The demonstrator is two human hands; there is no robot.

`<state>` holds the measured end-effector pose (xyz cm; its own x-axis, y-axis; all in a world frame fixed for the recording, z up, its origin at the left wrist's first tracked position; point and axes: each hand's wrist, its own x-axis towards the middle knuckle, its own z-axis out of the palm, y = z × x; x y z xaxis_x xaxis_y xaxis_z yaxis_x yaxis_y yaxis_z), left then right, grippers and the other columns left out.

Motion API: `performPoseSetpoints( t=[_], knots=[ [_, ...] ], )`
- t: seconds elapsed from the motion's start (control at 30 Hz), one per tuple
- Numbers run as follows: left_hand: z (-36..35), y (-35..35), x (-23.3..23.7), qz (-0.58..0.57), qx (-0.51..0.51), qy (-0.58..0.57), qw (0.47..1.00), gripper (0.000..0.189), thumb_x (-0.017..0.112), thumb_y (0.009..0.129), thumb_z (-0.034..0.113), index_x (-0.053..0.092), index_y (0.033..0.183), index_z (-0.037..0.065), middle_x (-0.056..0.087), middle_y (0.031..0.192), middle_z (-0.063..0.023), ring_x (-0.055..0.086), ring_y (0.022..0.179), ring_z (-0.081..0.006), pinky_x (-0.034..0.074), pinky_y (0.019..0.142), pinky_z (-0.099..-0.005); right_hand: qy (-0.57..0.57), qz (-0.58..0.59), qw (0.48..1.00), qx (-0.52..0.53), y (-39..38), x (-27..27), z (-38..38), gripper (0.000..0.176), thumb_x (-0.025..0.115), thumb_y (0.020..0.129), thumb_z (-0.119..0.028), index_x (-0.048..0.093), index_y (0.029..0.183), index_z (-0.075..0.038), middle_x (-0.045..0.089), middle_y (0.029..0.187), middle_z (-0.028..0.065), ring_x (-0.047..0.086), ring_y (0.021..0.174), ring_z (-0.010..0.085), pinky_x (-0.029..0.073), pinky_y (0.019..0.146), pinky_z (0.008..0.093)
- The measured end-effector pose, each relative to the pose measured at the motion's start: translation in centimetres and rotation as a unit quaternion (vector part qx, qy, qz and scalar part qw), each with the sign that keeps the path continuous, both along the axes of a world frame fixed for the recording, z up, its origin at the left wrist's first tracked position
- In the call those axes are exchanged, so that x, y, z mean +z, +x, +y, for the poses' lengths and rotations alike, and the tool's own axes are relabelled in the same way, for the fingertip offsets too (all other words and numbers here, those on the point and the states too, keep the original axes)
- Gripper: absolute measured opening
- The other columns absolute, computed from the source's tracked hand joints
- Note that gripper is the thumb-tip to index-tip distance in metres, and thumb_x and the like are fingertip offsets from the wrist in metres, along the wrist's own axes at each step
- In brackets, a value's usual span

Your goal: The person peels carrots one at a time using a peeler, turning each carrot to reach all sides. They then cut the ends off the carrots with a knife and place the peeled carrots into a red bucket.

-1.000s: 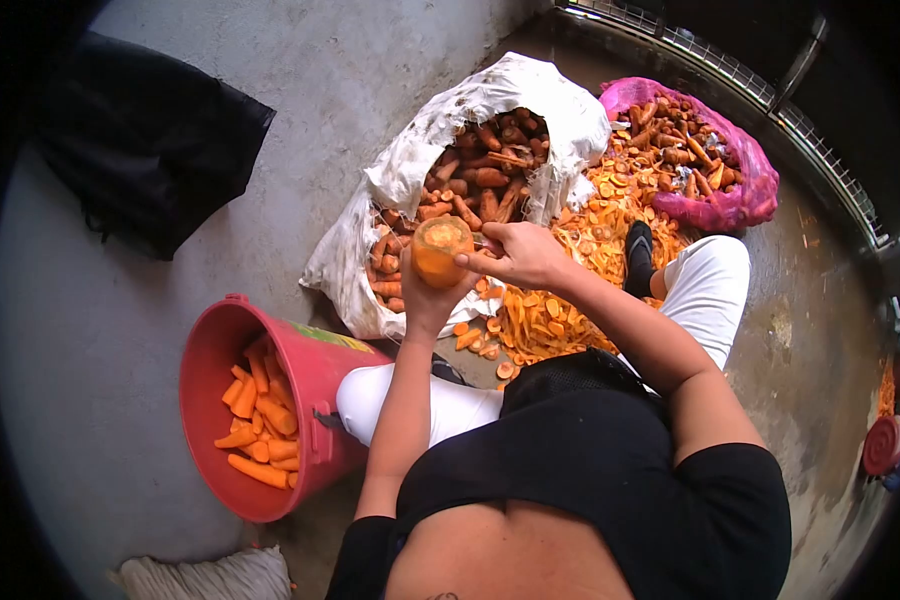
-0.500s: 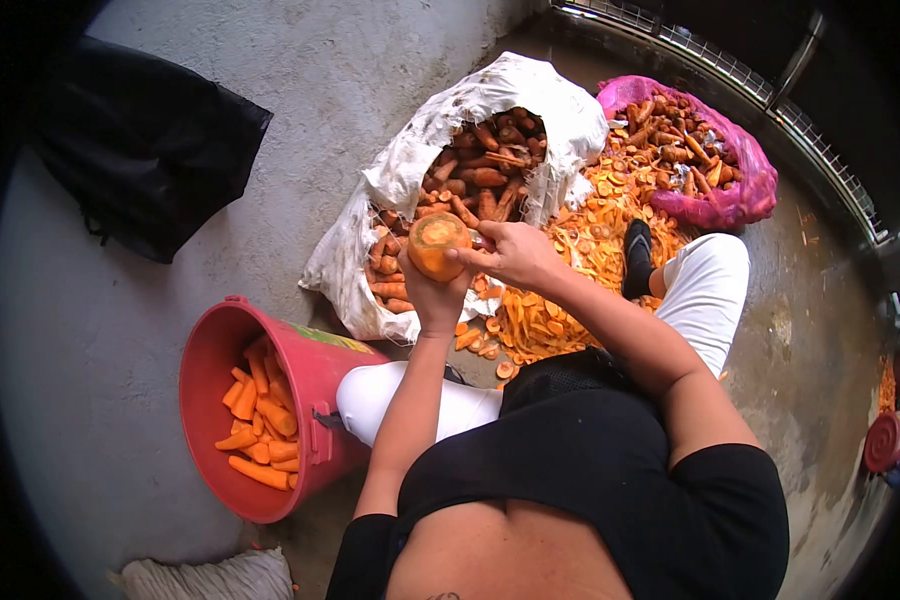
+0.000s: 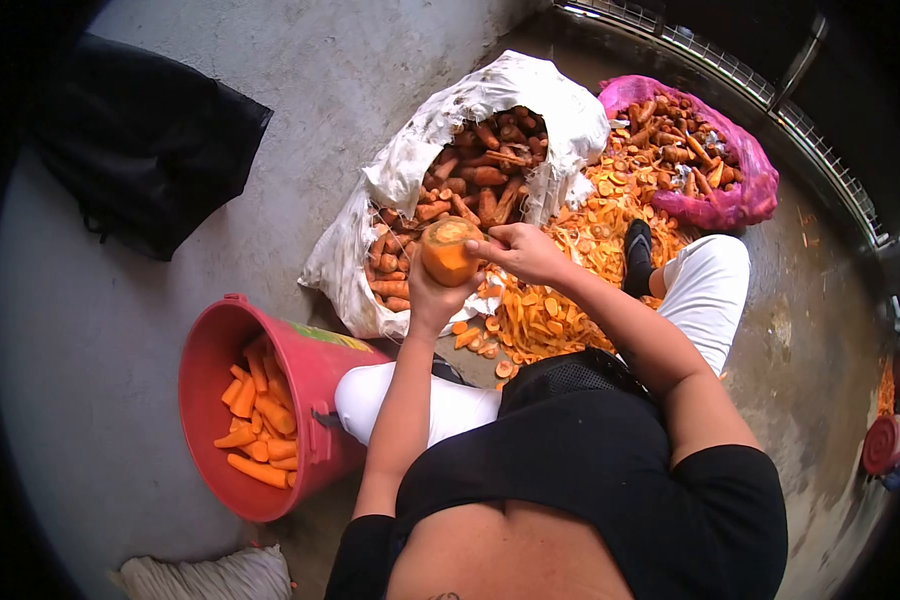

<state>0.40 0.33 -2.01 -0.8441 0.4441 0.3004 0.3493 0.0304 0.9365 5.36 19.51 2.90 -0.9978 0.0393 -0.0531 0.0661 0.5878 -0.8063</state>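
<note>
A thick orange carrot (image 3: 450, 255) is held end-up by my left hand (image 3: 436, 300), whose fingers wrap round its lower side. My right hand (image 3: 522, 252) is closed beside it, its fingertips at the carrot's right edge; whatever it grips is hidden by the fingers. Behind both hands a white sack (image 3: 390, 180) lies open, full of unpeeled carrots (image 3: 482, 176). Orange peelings and cut slices (image 3: 550, 315) are heaped on the floor to the right of the hands.
A red bucket (image 3: 205, 400) with peeled carrots (image 3: 270, 415) stands at my left knee. A pink sack (image 3: 760, 180) of carrot pieces lies at the back right. A black cloth (image 3: 160, 140) hangs or lies at the upper left. A pale sack (image 3: 210, 578) is at the bottom left.
The carrot and both hands have shifted slightly to the right. The carrot's top is tilted differently, and more of its peeled side shows.
</note>
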Motion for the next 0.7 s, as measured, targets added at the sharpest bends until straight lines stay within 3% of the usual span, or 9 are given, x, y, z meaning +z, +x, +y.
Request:
performPoseSetpoints(
  t=[0.13,0.23,0.33,0.43,0.57,0.63,0.7],
  knots=[
    [0.6,1.0,1.0,0.078,0.096,-0.079,0.989,0.071,0.084,0.064,0.021,0.044,0.121,0.004,0.062,0.108,-0.0147,0.064,0.096,-0.0288,0.052,0.081,-0.0387,0.145,0.030,0.989,0.012,1.0,1.6,-0.3,0.070,0.058,0.076,-0.072,0.050,0.063,-0.004,0.053,0.056,0.0117,0.057,0.056,0.0284,0.042,0.054,0.0408],
    [1.5,1.6,1.2,0.101,0.165,-0.116,0.974,0.071,0.084,0.064,0.021,0.043,0.119,0.005,0.061,0.107,-0.0154,0.064,0.095,-0.0315,0.052,0.080,-0.0394,0.132,0.038,0.990,-0.024,0.7,1.3,-0.9,0.073,0.058,0.072,-0.077,0.051,0.066,-0.005,0.056,0.059,0.0139,0.059,0.061,0.0327,0.044,0.056,0.0428],
    [2.0,1.5,0.6,0.112,0.199,-0.111,0.967,0.070,0.084,0.065,0.022,0.042,0.118,0.005,0.061,0.106,-0.0163,0.063,0.095,-0.0334,0.052,0.080,-0.0397,0.128,-0.023,0.991,-0.017,0.3,1.7,-0.7,0.081,0.053,0.068,-0.084,0.061,0.074,-0.003,0.064,0.071,0.0158,0.065,0.072,0.0333,0.049,0.064,0.0435],
    [2.3,1.7,0.8,0.117,0.202,-0.089,0.968,0.073,0.085,0.065,0.024,0.040,0.119,0.004,0.060,0.106,-0.0185,0.062,0.096,-0.0353,0.051,0.080,-0.0410,0.118,-0.019,0.993,-0.018,0.4,1.7,-0.7,0.080,0.051,0.070,-0.083,0.061,0.074,-0.004,0.064,0.071,0.0162,0.065,0.073,0.0339,0.049,0.064,0.0443],
    [2.6,1.1,0.4,0.177,0.240,-0.100,0.949,0.072,0.083,0.068,0.024,0.039,0.119,0.000,0.057,0.107,-0.0216,0.060,0.096,-0.0383,0.049,0.080,-0.0434,0.071,0.013,0.996,-0.056,0.3,0.4,-1.3,0.072,0.056,0.077,-0.074,0.048,0.062,-0.004,0.053,0.059,0.0149,0.057,0.061,0.0306,0.043,0.057,0.0424],
    [2.5,1.0,0.1,0.188,0.258,-0.112,0.941,0.071,0.083,0.069,0.024,0.039,0.119,-0.001,0.055,0.107,-0.0230,0.059,0.095,-0.0398,0.048,0.080,-0.0446,0.070,-0.043,0.995,-0.049,0.4,1.0,-1.5,0.078,0.049,0.073,-0.082,0.055,0.067,-0.005,0.062,0.069,0.0170,0.064,0.073,0.0346,0.047,0.063,0.0441],
    [2.2,0.7,-0.2,0.226,0.258,-0.111,0.933,0.074,0.082,0.070,0.027,0.037,0.121,-0.003,0.056,0.107,-0.0242,0.058,0.094,-0.0417,0.048,0.080,-0.0458,0.074,-0.028,0.995,-0.053,0.2,0.8,-1.6,0.077,0.049,0.074,-0.081,0.054,0.069,-0.005,0.061,0.069,0.0169,0.063,0.072,0.0344,0.046,0.061,0.0438]
  ],
)
